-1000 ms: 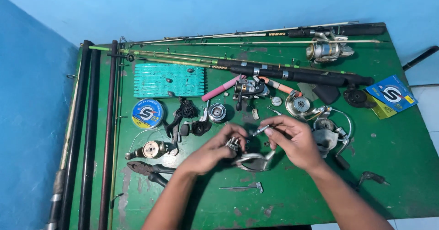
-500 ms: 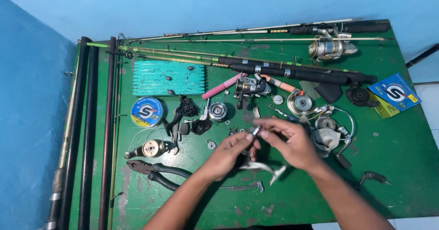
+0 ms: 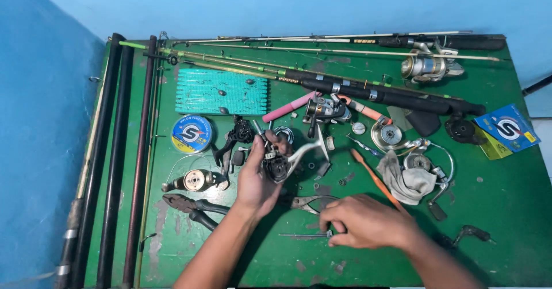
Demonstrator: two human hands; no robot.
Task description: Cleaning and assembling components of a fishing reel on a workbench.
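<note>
left hand [image 3: 256, 177]: raised a little over the middle of the table, fingers curled and closed round a reel body
reel body [image 3: 279, 164]: dark and silver, held in the left palm, its pale stem pointing right and far toward the middle of the table
right hand [image 3: 362, 223]: low on the near side of the table, palm down, fingertips pressed together in a pinch on a thin metal tool
thin metal tool [image 3: 302, 235]: lies flat on the table, pointing left from the right fingertips
pliers, near the right hand [image 3: 307, 203]: on the table just far of the right hand, between the two hands
table [image 3: 506, 208]: green, worn paint, covered in fishing gear
pliers, left [image 3: 192, 207]: dark handles, just left of the left wrist
line spool [image 3: 191, 134]: round, blue and yellow, far left of the left hand
teal tray [image 3: 221, 92]: ribbed, with small sinkers on it, far side
rods [image 3: 356, 88]: several lying across the far edge and down the left edge
grey rag [image 3: 408, 181]: right of centre, beside an orange stick [image 3: 376, 180]
blue box [image 3: 507, 129]: far right edge
</note>
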